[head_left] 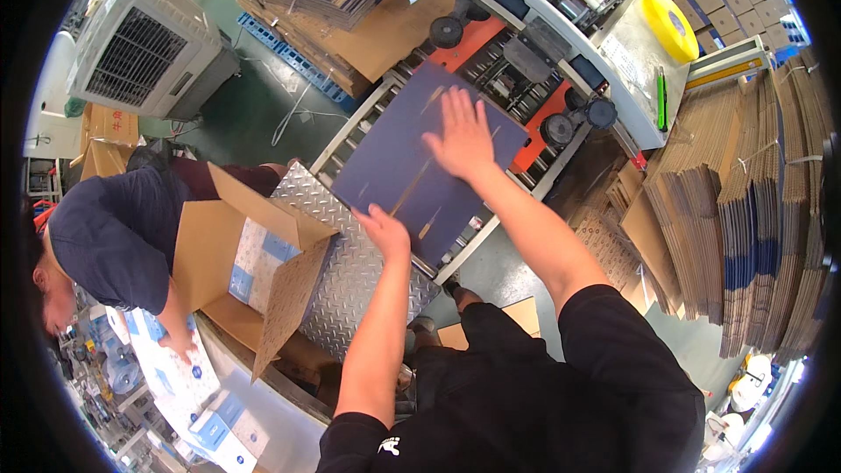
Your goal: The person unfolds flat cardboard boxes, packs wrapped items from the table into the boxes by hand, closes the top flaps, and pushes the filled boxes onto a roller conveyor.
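Note:
A dark blue carton point(377, 153) lies on a roller conveyor point(324, 166) in front of me, with its top flaps folded shut and a brown seam running between them. My right hand point(464, 136) rests flat on the top near the far right side, fingers spread. At the near left edge of the carton, my left hand point(385, 232) touches it with the fingers stretched out. Neither hand grips anything. Just beyond the carton stands a sealing machine point(526, 57) with orange side plates and black wheels.
To the left, a co-worker point(131, 219) bends over white and blue boxes point(166, 368) beside an open brown carton point(298, 298). A diamond-plate metal sheet point(350, 285) adjoins the conveyor. Flattened cartons point(745, 210) stand stacked at right; a grey air cooler point(144, 44) stands far left.

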The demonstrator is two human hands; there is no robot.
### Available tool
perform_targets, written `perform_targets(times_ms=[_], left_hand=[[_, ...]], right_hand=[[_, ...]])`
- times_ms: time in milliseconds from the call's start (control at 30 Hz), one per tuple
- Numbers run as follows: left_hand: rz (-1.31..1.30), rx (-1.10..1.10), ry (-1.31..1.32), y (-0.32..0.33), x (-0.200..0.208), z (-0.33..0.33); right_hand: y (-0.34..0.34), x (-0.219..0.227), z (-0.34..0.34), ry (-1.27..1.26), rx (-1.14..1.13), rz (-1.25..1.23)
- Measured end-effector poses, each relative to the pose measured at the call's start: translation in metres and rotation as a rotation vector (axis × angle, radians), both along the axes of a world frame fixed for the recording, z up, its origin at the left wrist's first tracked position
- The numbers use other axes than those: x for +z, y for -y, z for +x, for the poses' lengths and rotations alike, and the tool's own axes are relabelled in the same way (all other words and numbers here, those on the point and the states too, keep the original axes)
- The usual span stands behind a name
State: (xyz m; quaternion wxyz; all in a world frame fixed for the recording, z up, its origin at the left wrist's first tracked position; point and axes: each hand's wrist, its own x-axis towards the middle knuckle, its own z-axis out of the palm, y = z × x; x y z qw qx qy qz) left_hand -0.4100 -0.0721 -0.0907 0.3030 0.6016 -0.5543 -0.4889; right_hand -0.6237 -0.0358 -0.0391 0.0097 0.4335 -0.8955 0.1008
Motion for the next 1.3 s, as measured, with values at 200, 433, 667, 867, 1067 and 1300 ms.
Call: perform_targets(times_ms=[200,433,667,867,1067,1300], left_hand=[[-0.076,-0.166,-0.104,0.024,0.007,-0.117],[0.393,-0.329,-0.377,0.023,0.012,-0.168],[0.865,-0.492,-0.546,-0.096,-0.101,0.125],[0.845,-0.741,0.105,-0.090,-0.112,0.257],[0.621,-0.796,0.065,-0.072,-0.094,0.240],[0.551,-0.754,-0.088,-0.074,-0.081,0.256]], right_hand=[[-0.014,0.000,-0.077,-0.091,-0.179,-0.025],[-0.041,0.016,-0.005,0.073,-0.014,-0.082],[-0.247,0.193,0.021,-0.017,0.074,-0.118],[-0.367,0.536,0.049,-1.130,-0.206,-0.384],[-0.417,0.760,0.076,-1.897,-0.294,-0.599],[-0.433,0.887,0.019,-1.113,-0.416,-0.416]])
